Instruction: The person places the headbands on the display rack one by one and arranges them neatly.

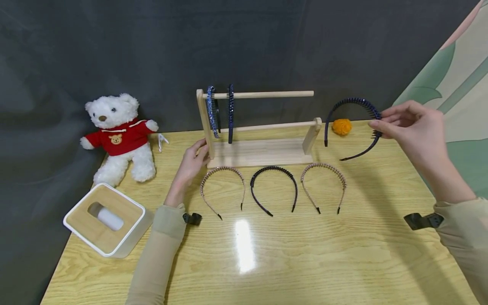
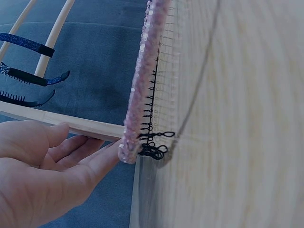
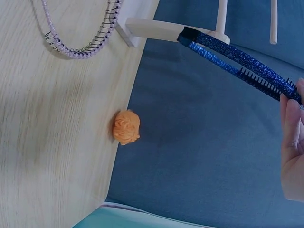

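A wooden headband rack (image 1: 259, 153) stands at the back of the table. Two blue headbands hang on its upper rod: a glittery one (image 1: 211, 112) by the left post and a dark beaded one (image 1: 231, 113) beside it. My left hand (image 1: 192, 163) holds the rack's left post (image 2: 90, 127) low down, thumb and fingers at its edge. To the right of the rack, my right hand (image 1: 417, 127) pinches a dark blue toothed headband (image 3: 247, 64) by its side, raised above the table. Its ends point down and left in the head view.
In front of the rack lie a pink headband (image 1: 222, 168), a black headband (image 1: 272, 168) and another pink headband (image 1: 324, 165). An orange ball (image 1: 341, 126) sits behind right. At left are a teddy bear (image 1: 123, 140), a white clip (image 1: 162, 142) and a tissue box (image 1: 131, 235).
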Demonstrator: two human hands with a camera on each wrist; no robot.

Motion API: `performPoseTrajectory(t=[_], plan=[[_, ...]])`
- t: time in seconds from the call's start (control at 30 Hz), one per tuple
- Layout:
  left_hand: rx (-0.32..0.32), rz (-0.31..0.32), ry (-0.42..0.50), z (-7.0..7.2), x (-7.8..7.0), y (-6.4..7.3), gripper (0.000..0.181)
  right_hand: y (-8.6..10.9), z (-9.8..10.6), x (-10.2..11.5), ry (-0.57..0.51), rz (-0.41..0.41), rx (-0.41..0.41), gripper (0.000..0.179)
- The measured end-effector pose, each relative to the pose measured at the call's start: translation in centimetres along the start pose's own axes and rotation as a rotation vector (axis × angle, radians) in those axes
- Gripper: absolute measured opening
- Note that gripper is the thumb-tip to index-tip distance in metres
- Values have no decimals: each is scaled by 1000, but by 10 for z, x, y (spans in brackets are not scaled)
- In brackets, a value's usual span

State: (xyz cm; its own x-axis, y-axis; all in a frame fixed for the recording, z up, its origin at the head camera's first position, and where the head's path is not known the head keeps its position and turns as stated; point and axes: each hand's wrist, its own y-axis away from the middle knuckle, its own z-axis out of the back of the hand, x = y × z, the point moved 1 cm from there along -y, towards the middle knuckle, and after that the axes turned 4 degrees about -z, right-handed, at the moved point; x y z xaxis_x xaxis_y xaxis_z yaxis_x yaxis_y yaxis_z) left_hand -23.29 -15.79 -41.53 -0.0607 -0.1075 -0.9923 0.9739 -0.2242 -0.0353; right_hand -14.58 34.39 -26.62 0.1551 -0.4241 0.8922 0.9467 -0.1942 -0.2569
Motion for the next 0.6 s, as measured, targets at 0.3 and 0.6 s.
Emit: performPoseTrajectory(t=[0.3,0.6], plan=[[1,-1,1,0,1,-1,50,-2,-4,5,9,23,-20,20],[0,0,-10,1,1,-1,50,-11,-10,16,9,82,-50,22]])
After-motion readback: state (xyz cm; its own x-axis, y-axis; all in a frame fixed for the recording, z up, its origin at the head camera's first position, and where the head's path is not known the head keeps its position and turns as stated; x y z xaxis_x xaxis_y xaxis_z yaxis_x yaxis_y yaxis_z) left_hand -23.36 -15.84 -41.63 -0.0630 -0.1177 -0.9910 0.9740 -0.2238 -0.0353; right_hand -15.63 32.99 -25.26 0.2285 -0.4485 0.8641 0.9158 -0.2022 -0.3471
